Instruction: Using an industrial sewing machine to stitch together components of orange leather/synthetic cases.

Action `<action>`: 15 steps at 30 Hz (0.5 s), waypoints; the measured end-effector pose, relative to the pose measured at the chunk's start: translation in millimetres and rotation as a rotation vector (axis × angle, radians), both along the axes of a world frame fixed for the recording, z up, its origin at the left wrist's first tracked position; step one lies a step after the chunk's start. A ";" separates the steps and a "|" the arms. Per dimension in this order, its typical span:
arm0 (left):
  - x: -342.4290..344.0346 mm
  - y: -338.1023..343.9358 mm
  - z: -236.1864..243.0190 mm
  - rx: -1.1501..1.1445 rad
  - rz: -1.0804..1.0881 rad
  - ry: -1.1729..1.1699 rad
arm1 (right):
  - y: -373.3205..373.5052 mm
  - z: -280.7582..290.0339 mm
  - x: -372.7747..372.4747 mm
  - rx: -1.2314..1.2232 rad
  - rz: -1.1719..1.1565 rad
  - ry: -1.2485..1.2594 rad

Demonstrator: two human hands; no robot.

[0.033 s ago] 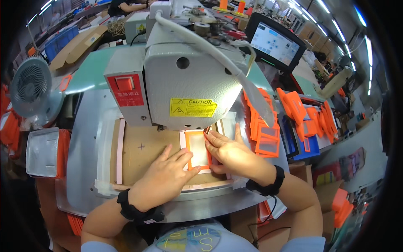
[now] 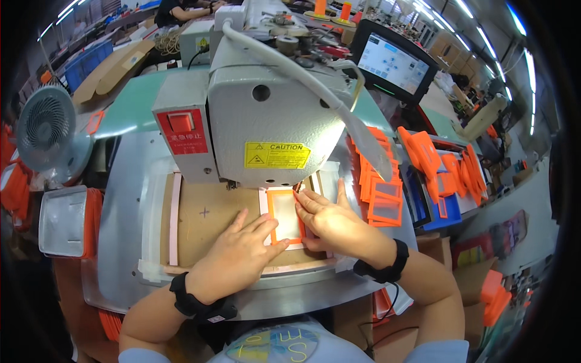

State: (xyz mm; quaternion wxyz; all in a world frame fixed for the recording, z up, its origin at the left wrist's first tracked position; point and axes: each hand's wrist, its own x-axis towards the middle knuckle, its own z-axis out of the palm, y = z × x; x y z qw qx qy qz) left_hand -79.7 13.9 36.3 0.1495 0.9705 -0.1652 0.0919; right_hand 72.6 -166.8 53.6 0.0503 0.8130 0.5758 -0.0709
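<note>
An orange-edged translucent rectangle [image 2: 284,209] lies in a pale border on the brown board [image 2: 212,224], below the grey machine head [image 2: 254,109]. My left hand [image 2: 239,257] rests spread at the rectangle's lower left, fingertips on the board and border. My right hand [image 2: 330,224] is at the rectangle's right edge, fingers apart and bent, pressing down, with the smallest finger raised. Its uppermost fingertips touch a small dark piece [image 2: 298,189] under the head, too small to make out.
Orange-edged pieces [image 2: 384,199] fan out at right, beside orange parts in a blue tray [image 2: 442,221]. A fan [image 2: 45,127] and stacked white trays [image 2: 63,221] stand left. A monitor [image 2: 393,60] stands back right; a co-worker's arm [image 2: 187,12] is at the far back.
</note>
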 end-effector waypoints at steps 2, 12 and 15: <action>0.6 -0.5 -4.2 -0.035 0.013 -0.015 | -6.6 -7.7 6.4 0.098 -0.003 0.069; -0.9 3.2 8.0 -0.211 0.077 0.124 | -200.6 46.7 -7.1 0.702 -0.711 0.457; 4.3 -6.3 13.6 -0.263 0.019 0.129 | -317.2 9.1 -27.6 0.560 -1.013 -0.078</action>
